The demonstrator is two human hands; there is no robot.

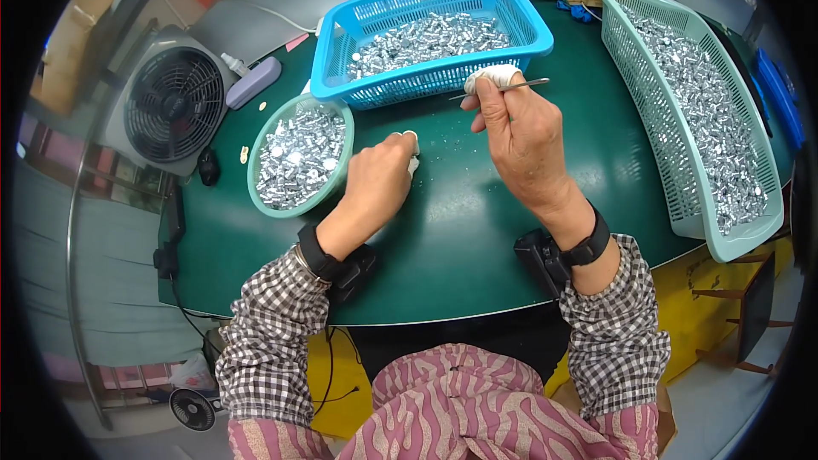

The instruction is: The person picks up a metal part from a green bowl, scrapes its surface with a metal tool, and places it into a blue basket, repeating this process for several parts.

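Observation:
My right hand (530, 143) is raised over the table, just in front of the blue basket (430, 75). White wrapping covers its finger, and it grips a thin, pointed metal tool (535, 83) that lies crosswise. My left hand (381, 175) is closed in a pinch near the table top, right of the round green basket (258, 172). White covers show at its fingertips, and whatever they may hold is hidden. Small silvery metal parts (298, 158) fill the round basket, and more of them (434, 37) lie in the blue one.
On the right a long pale green basket (682, 170) holds many similar metal parts. A box fan (175, 106) and a purple case (254, 83) stand at the left. Tiny bits are scattered on the green table (460, 247). A black cable (192, 315) hangs off the left edge.

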